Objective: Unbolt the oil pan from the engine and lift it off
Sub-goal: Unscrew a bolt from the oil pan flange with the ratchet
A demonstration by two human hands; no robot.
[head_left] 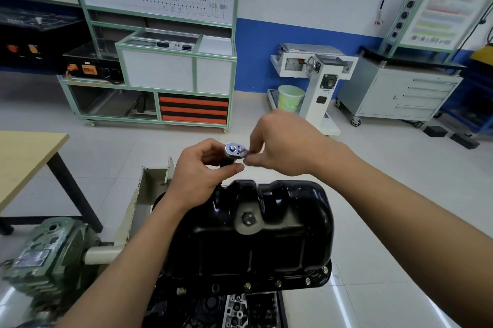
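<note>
The oil pan [266,242] sits directly below both hands, seated on the engine [240,309] with its closed, bulged bottom facing up; its flange lies on the engine on the side nearest the person. The visible flange edge runs left to right, rising slightly toward the right-hand side; whether the pan's long axis follows this edge or runs away from the person cannot be told from this view. The flange bolts [278,283] stand in a row along that edge; the drain plug [248,219] faces the person, below the gap between the two wrists.

The ratchet [234,150] is held above the far end of the pan, clear of it; its long axis runs roughly upright, silver head uppermost, head face turned toward the person.

Left hand [202,175]: fingers curled closed around the ratchet just under the head; the handle is hidden inside the grip.

Right hand [285,143]: thumb and forefinger pinch the right edge of the ratchet head; the remaining fingers are curled loosely; the exact part pinched is too blurred to identify.

The two hands are close together, fingertips almost meeting at the tool.

A green gearbox [48,255] stands below and left of the left forearm; a wooden table [24,157] lies well to the left of the left hand.
</note>
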